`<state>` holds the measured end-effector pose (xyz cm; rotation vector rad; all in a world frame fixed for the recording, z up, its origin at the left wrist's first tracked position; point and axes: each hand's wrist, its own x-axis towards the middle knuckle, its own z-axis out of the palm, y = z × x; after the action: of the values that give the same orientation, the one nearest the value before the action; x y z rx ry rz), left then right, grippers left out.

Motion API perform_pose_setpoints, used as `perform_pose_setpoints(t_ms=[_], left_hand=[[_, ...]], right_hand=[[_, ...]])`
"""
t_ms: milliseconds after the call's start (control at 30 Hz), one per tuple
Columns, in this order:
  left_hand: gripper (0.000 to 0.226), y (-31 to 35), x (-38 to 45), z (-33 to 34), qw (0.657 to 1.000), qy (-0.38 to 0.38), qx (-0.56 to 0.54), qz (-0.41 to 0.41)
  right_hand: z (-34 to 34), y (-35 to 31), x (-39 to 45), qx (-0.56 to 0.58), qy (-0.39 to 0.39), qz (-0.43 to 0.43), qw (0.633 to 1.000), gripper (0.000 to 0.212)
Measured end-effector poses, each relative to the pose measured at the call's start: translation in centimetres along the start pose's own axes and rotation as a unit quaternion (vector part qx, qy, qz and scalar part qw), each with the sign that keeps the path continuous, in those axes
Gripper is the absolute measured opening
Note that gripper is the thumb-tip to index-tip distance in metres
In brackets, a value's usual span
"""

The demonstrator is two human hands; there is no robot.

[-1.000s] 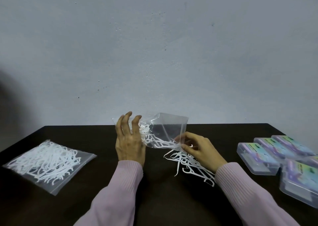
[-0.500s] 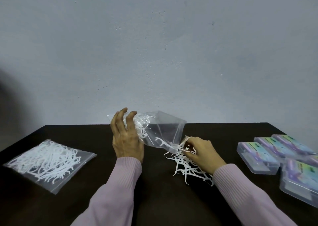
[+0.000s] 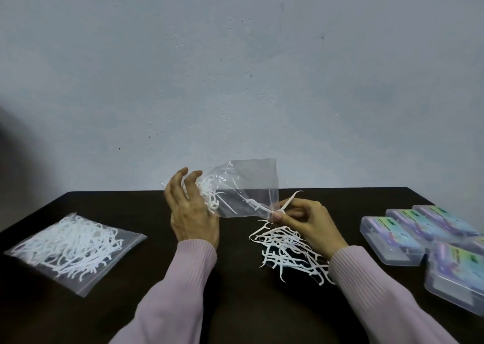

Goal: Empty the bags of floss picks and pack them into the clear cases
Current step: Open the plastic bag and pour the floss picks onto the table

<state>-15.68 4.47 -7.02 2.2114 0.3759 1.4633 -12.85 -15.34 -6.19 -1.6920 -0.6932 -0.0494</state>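
Grey wall [image 3: 235, 68] fills the far half of the scene, plain with small marks. Dark table [image 3: 235, 304] runs left to right below it. Two arms in pink sleeves [image 3: 183, 278] reach in from the near edge.

Full bag of floss picks [image 3: 73, 249] lies flat on the table at the left, sealed side toward the near right, well apart from the hands. Clear cases [image 3: 419, 239] sit in a cluster at the right edge of the table, lids closed, coloured labels showing through; exact count cannot be told, some are cut by the frame.

Open bag [image 3: 246, 186] is held up above the table centre, tilted, mouth pointing down to the right. A clump of picks stays inside at its left end, a few near the mouth. Loose pile of floss picks [image 3: 285, 252] lies on the table below the mouth, just beside the right wrist.

Left hand [image 3: 191, 210] grips the left end of the open bag, fingers curled round the plastic, back of hand toward viewer. Right hand [image 3: 309, 225] pinches the bag's lower right corner at the mouth, fingers curled, with a single pick [image 3: 288, 201] sticking up and right from the pinch.
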Motion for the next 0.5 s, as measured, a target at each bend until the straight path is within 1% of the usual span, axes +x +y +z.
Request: perform_pose_setpoints(t_ms=[133,200,333,433,500], left_hand=[[0.071,-0.03,0.06,-0.08,1.000,-0.008,0.004,-0.014],[0.070,-0.09,0.03,-0.05,1.000,-0.008,0.006,-0.011],[0.072,-0.13,0.05,0.02,1.000,-0.011,0.008,-0.010],[0.071,-0.16,0.07,0.00,1.000,-0.014,0.008,-0.017],[0.070,-0.20,0.05,0.00,1.000,-0.015,0.005,-0.025]], right_hand=[[-0.40,0.04,0.17,0.057,0.029,0.012,0.998,0.029],[-0.41,0.10,0.28,0.080,0.045,0.012,0.996,0.031],[-0.12,-0.35,0.18,0.159,0.071,0.004,0.985,0.009],[-0.12,-0.77,0.09,0.186,0.077,-0.004,0.980,0.014],[-0.06,-0.88,0.12,0.179,0.078,-0.007,0.981,0.011]])
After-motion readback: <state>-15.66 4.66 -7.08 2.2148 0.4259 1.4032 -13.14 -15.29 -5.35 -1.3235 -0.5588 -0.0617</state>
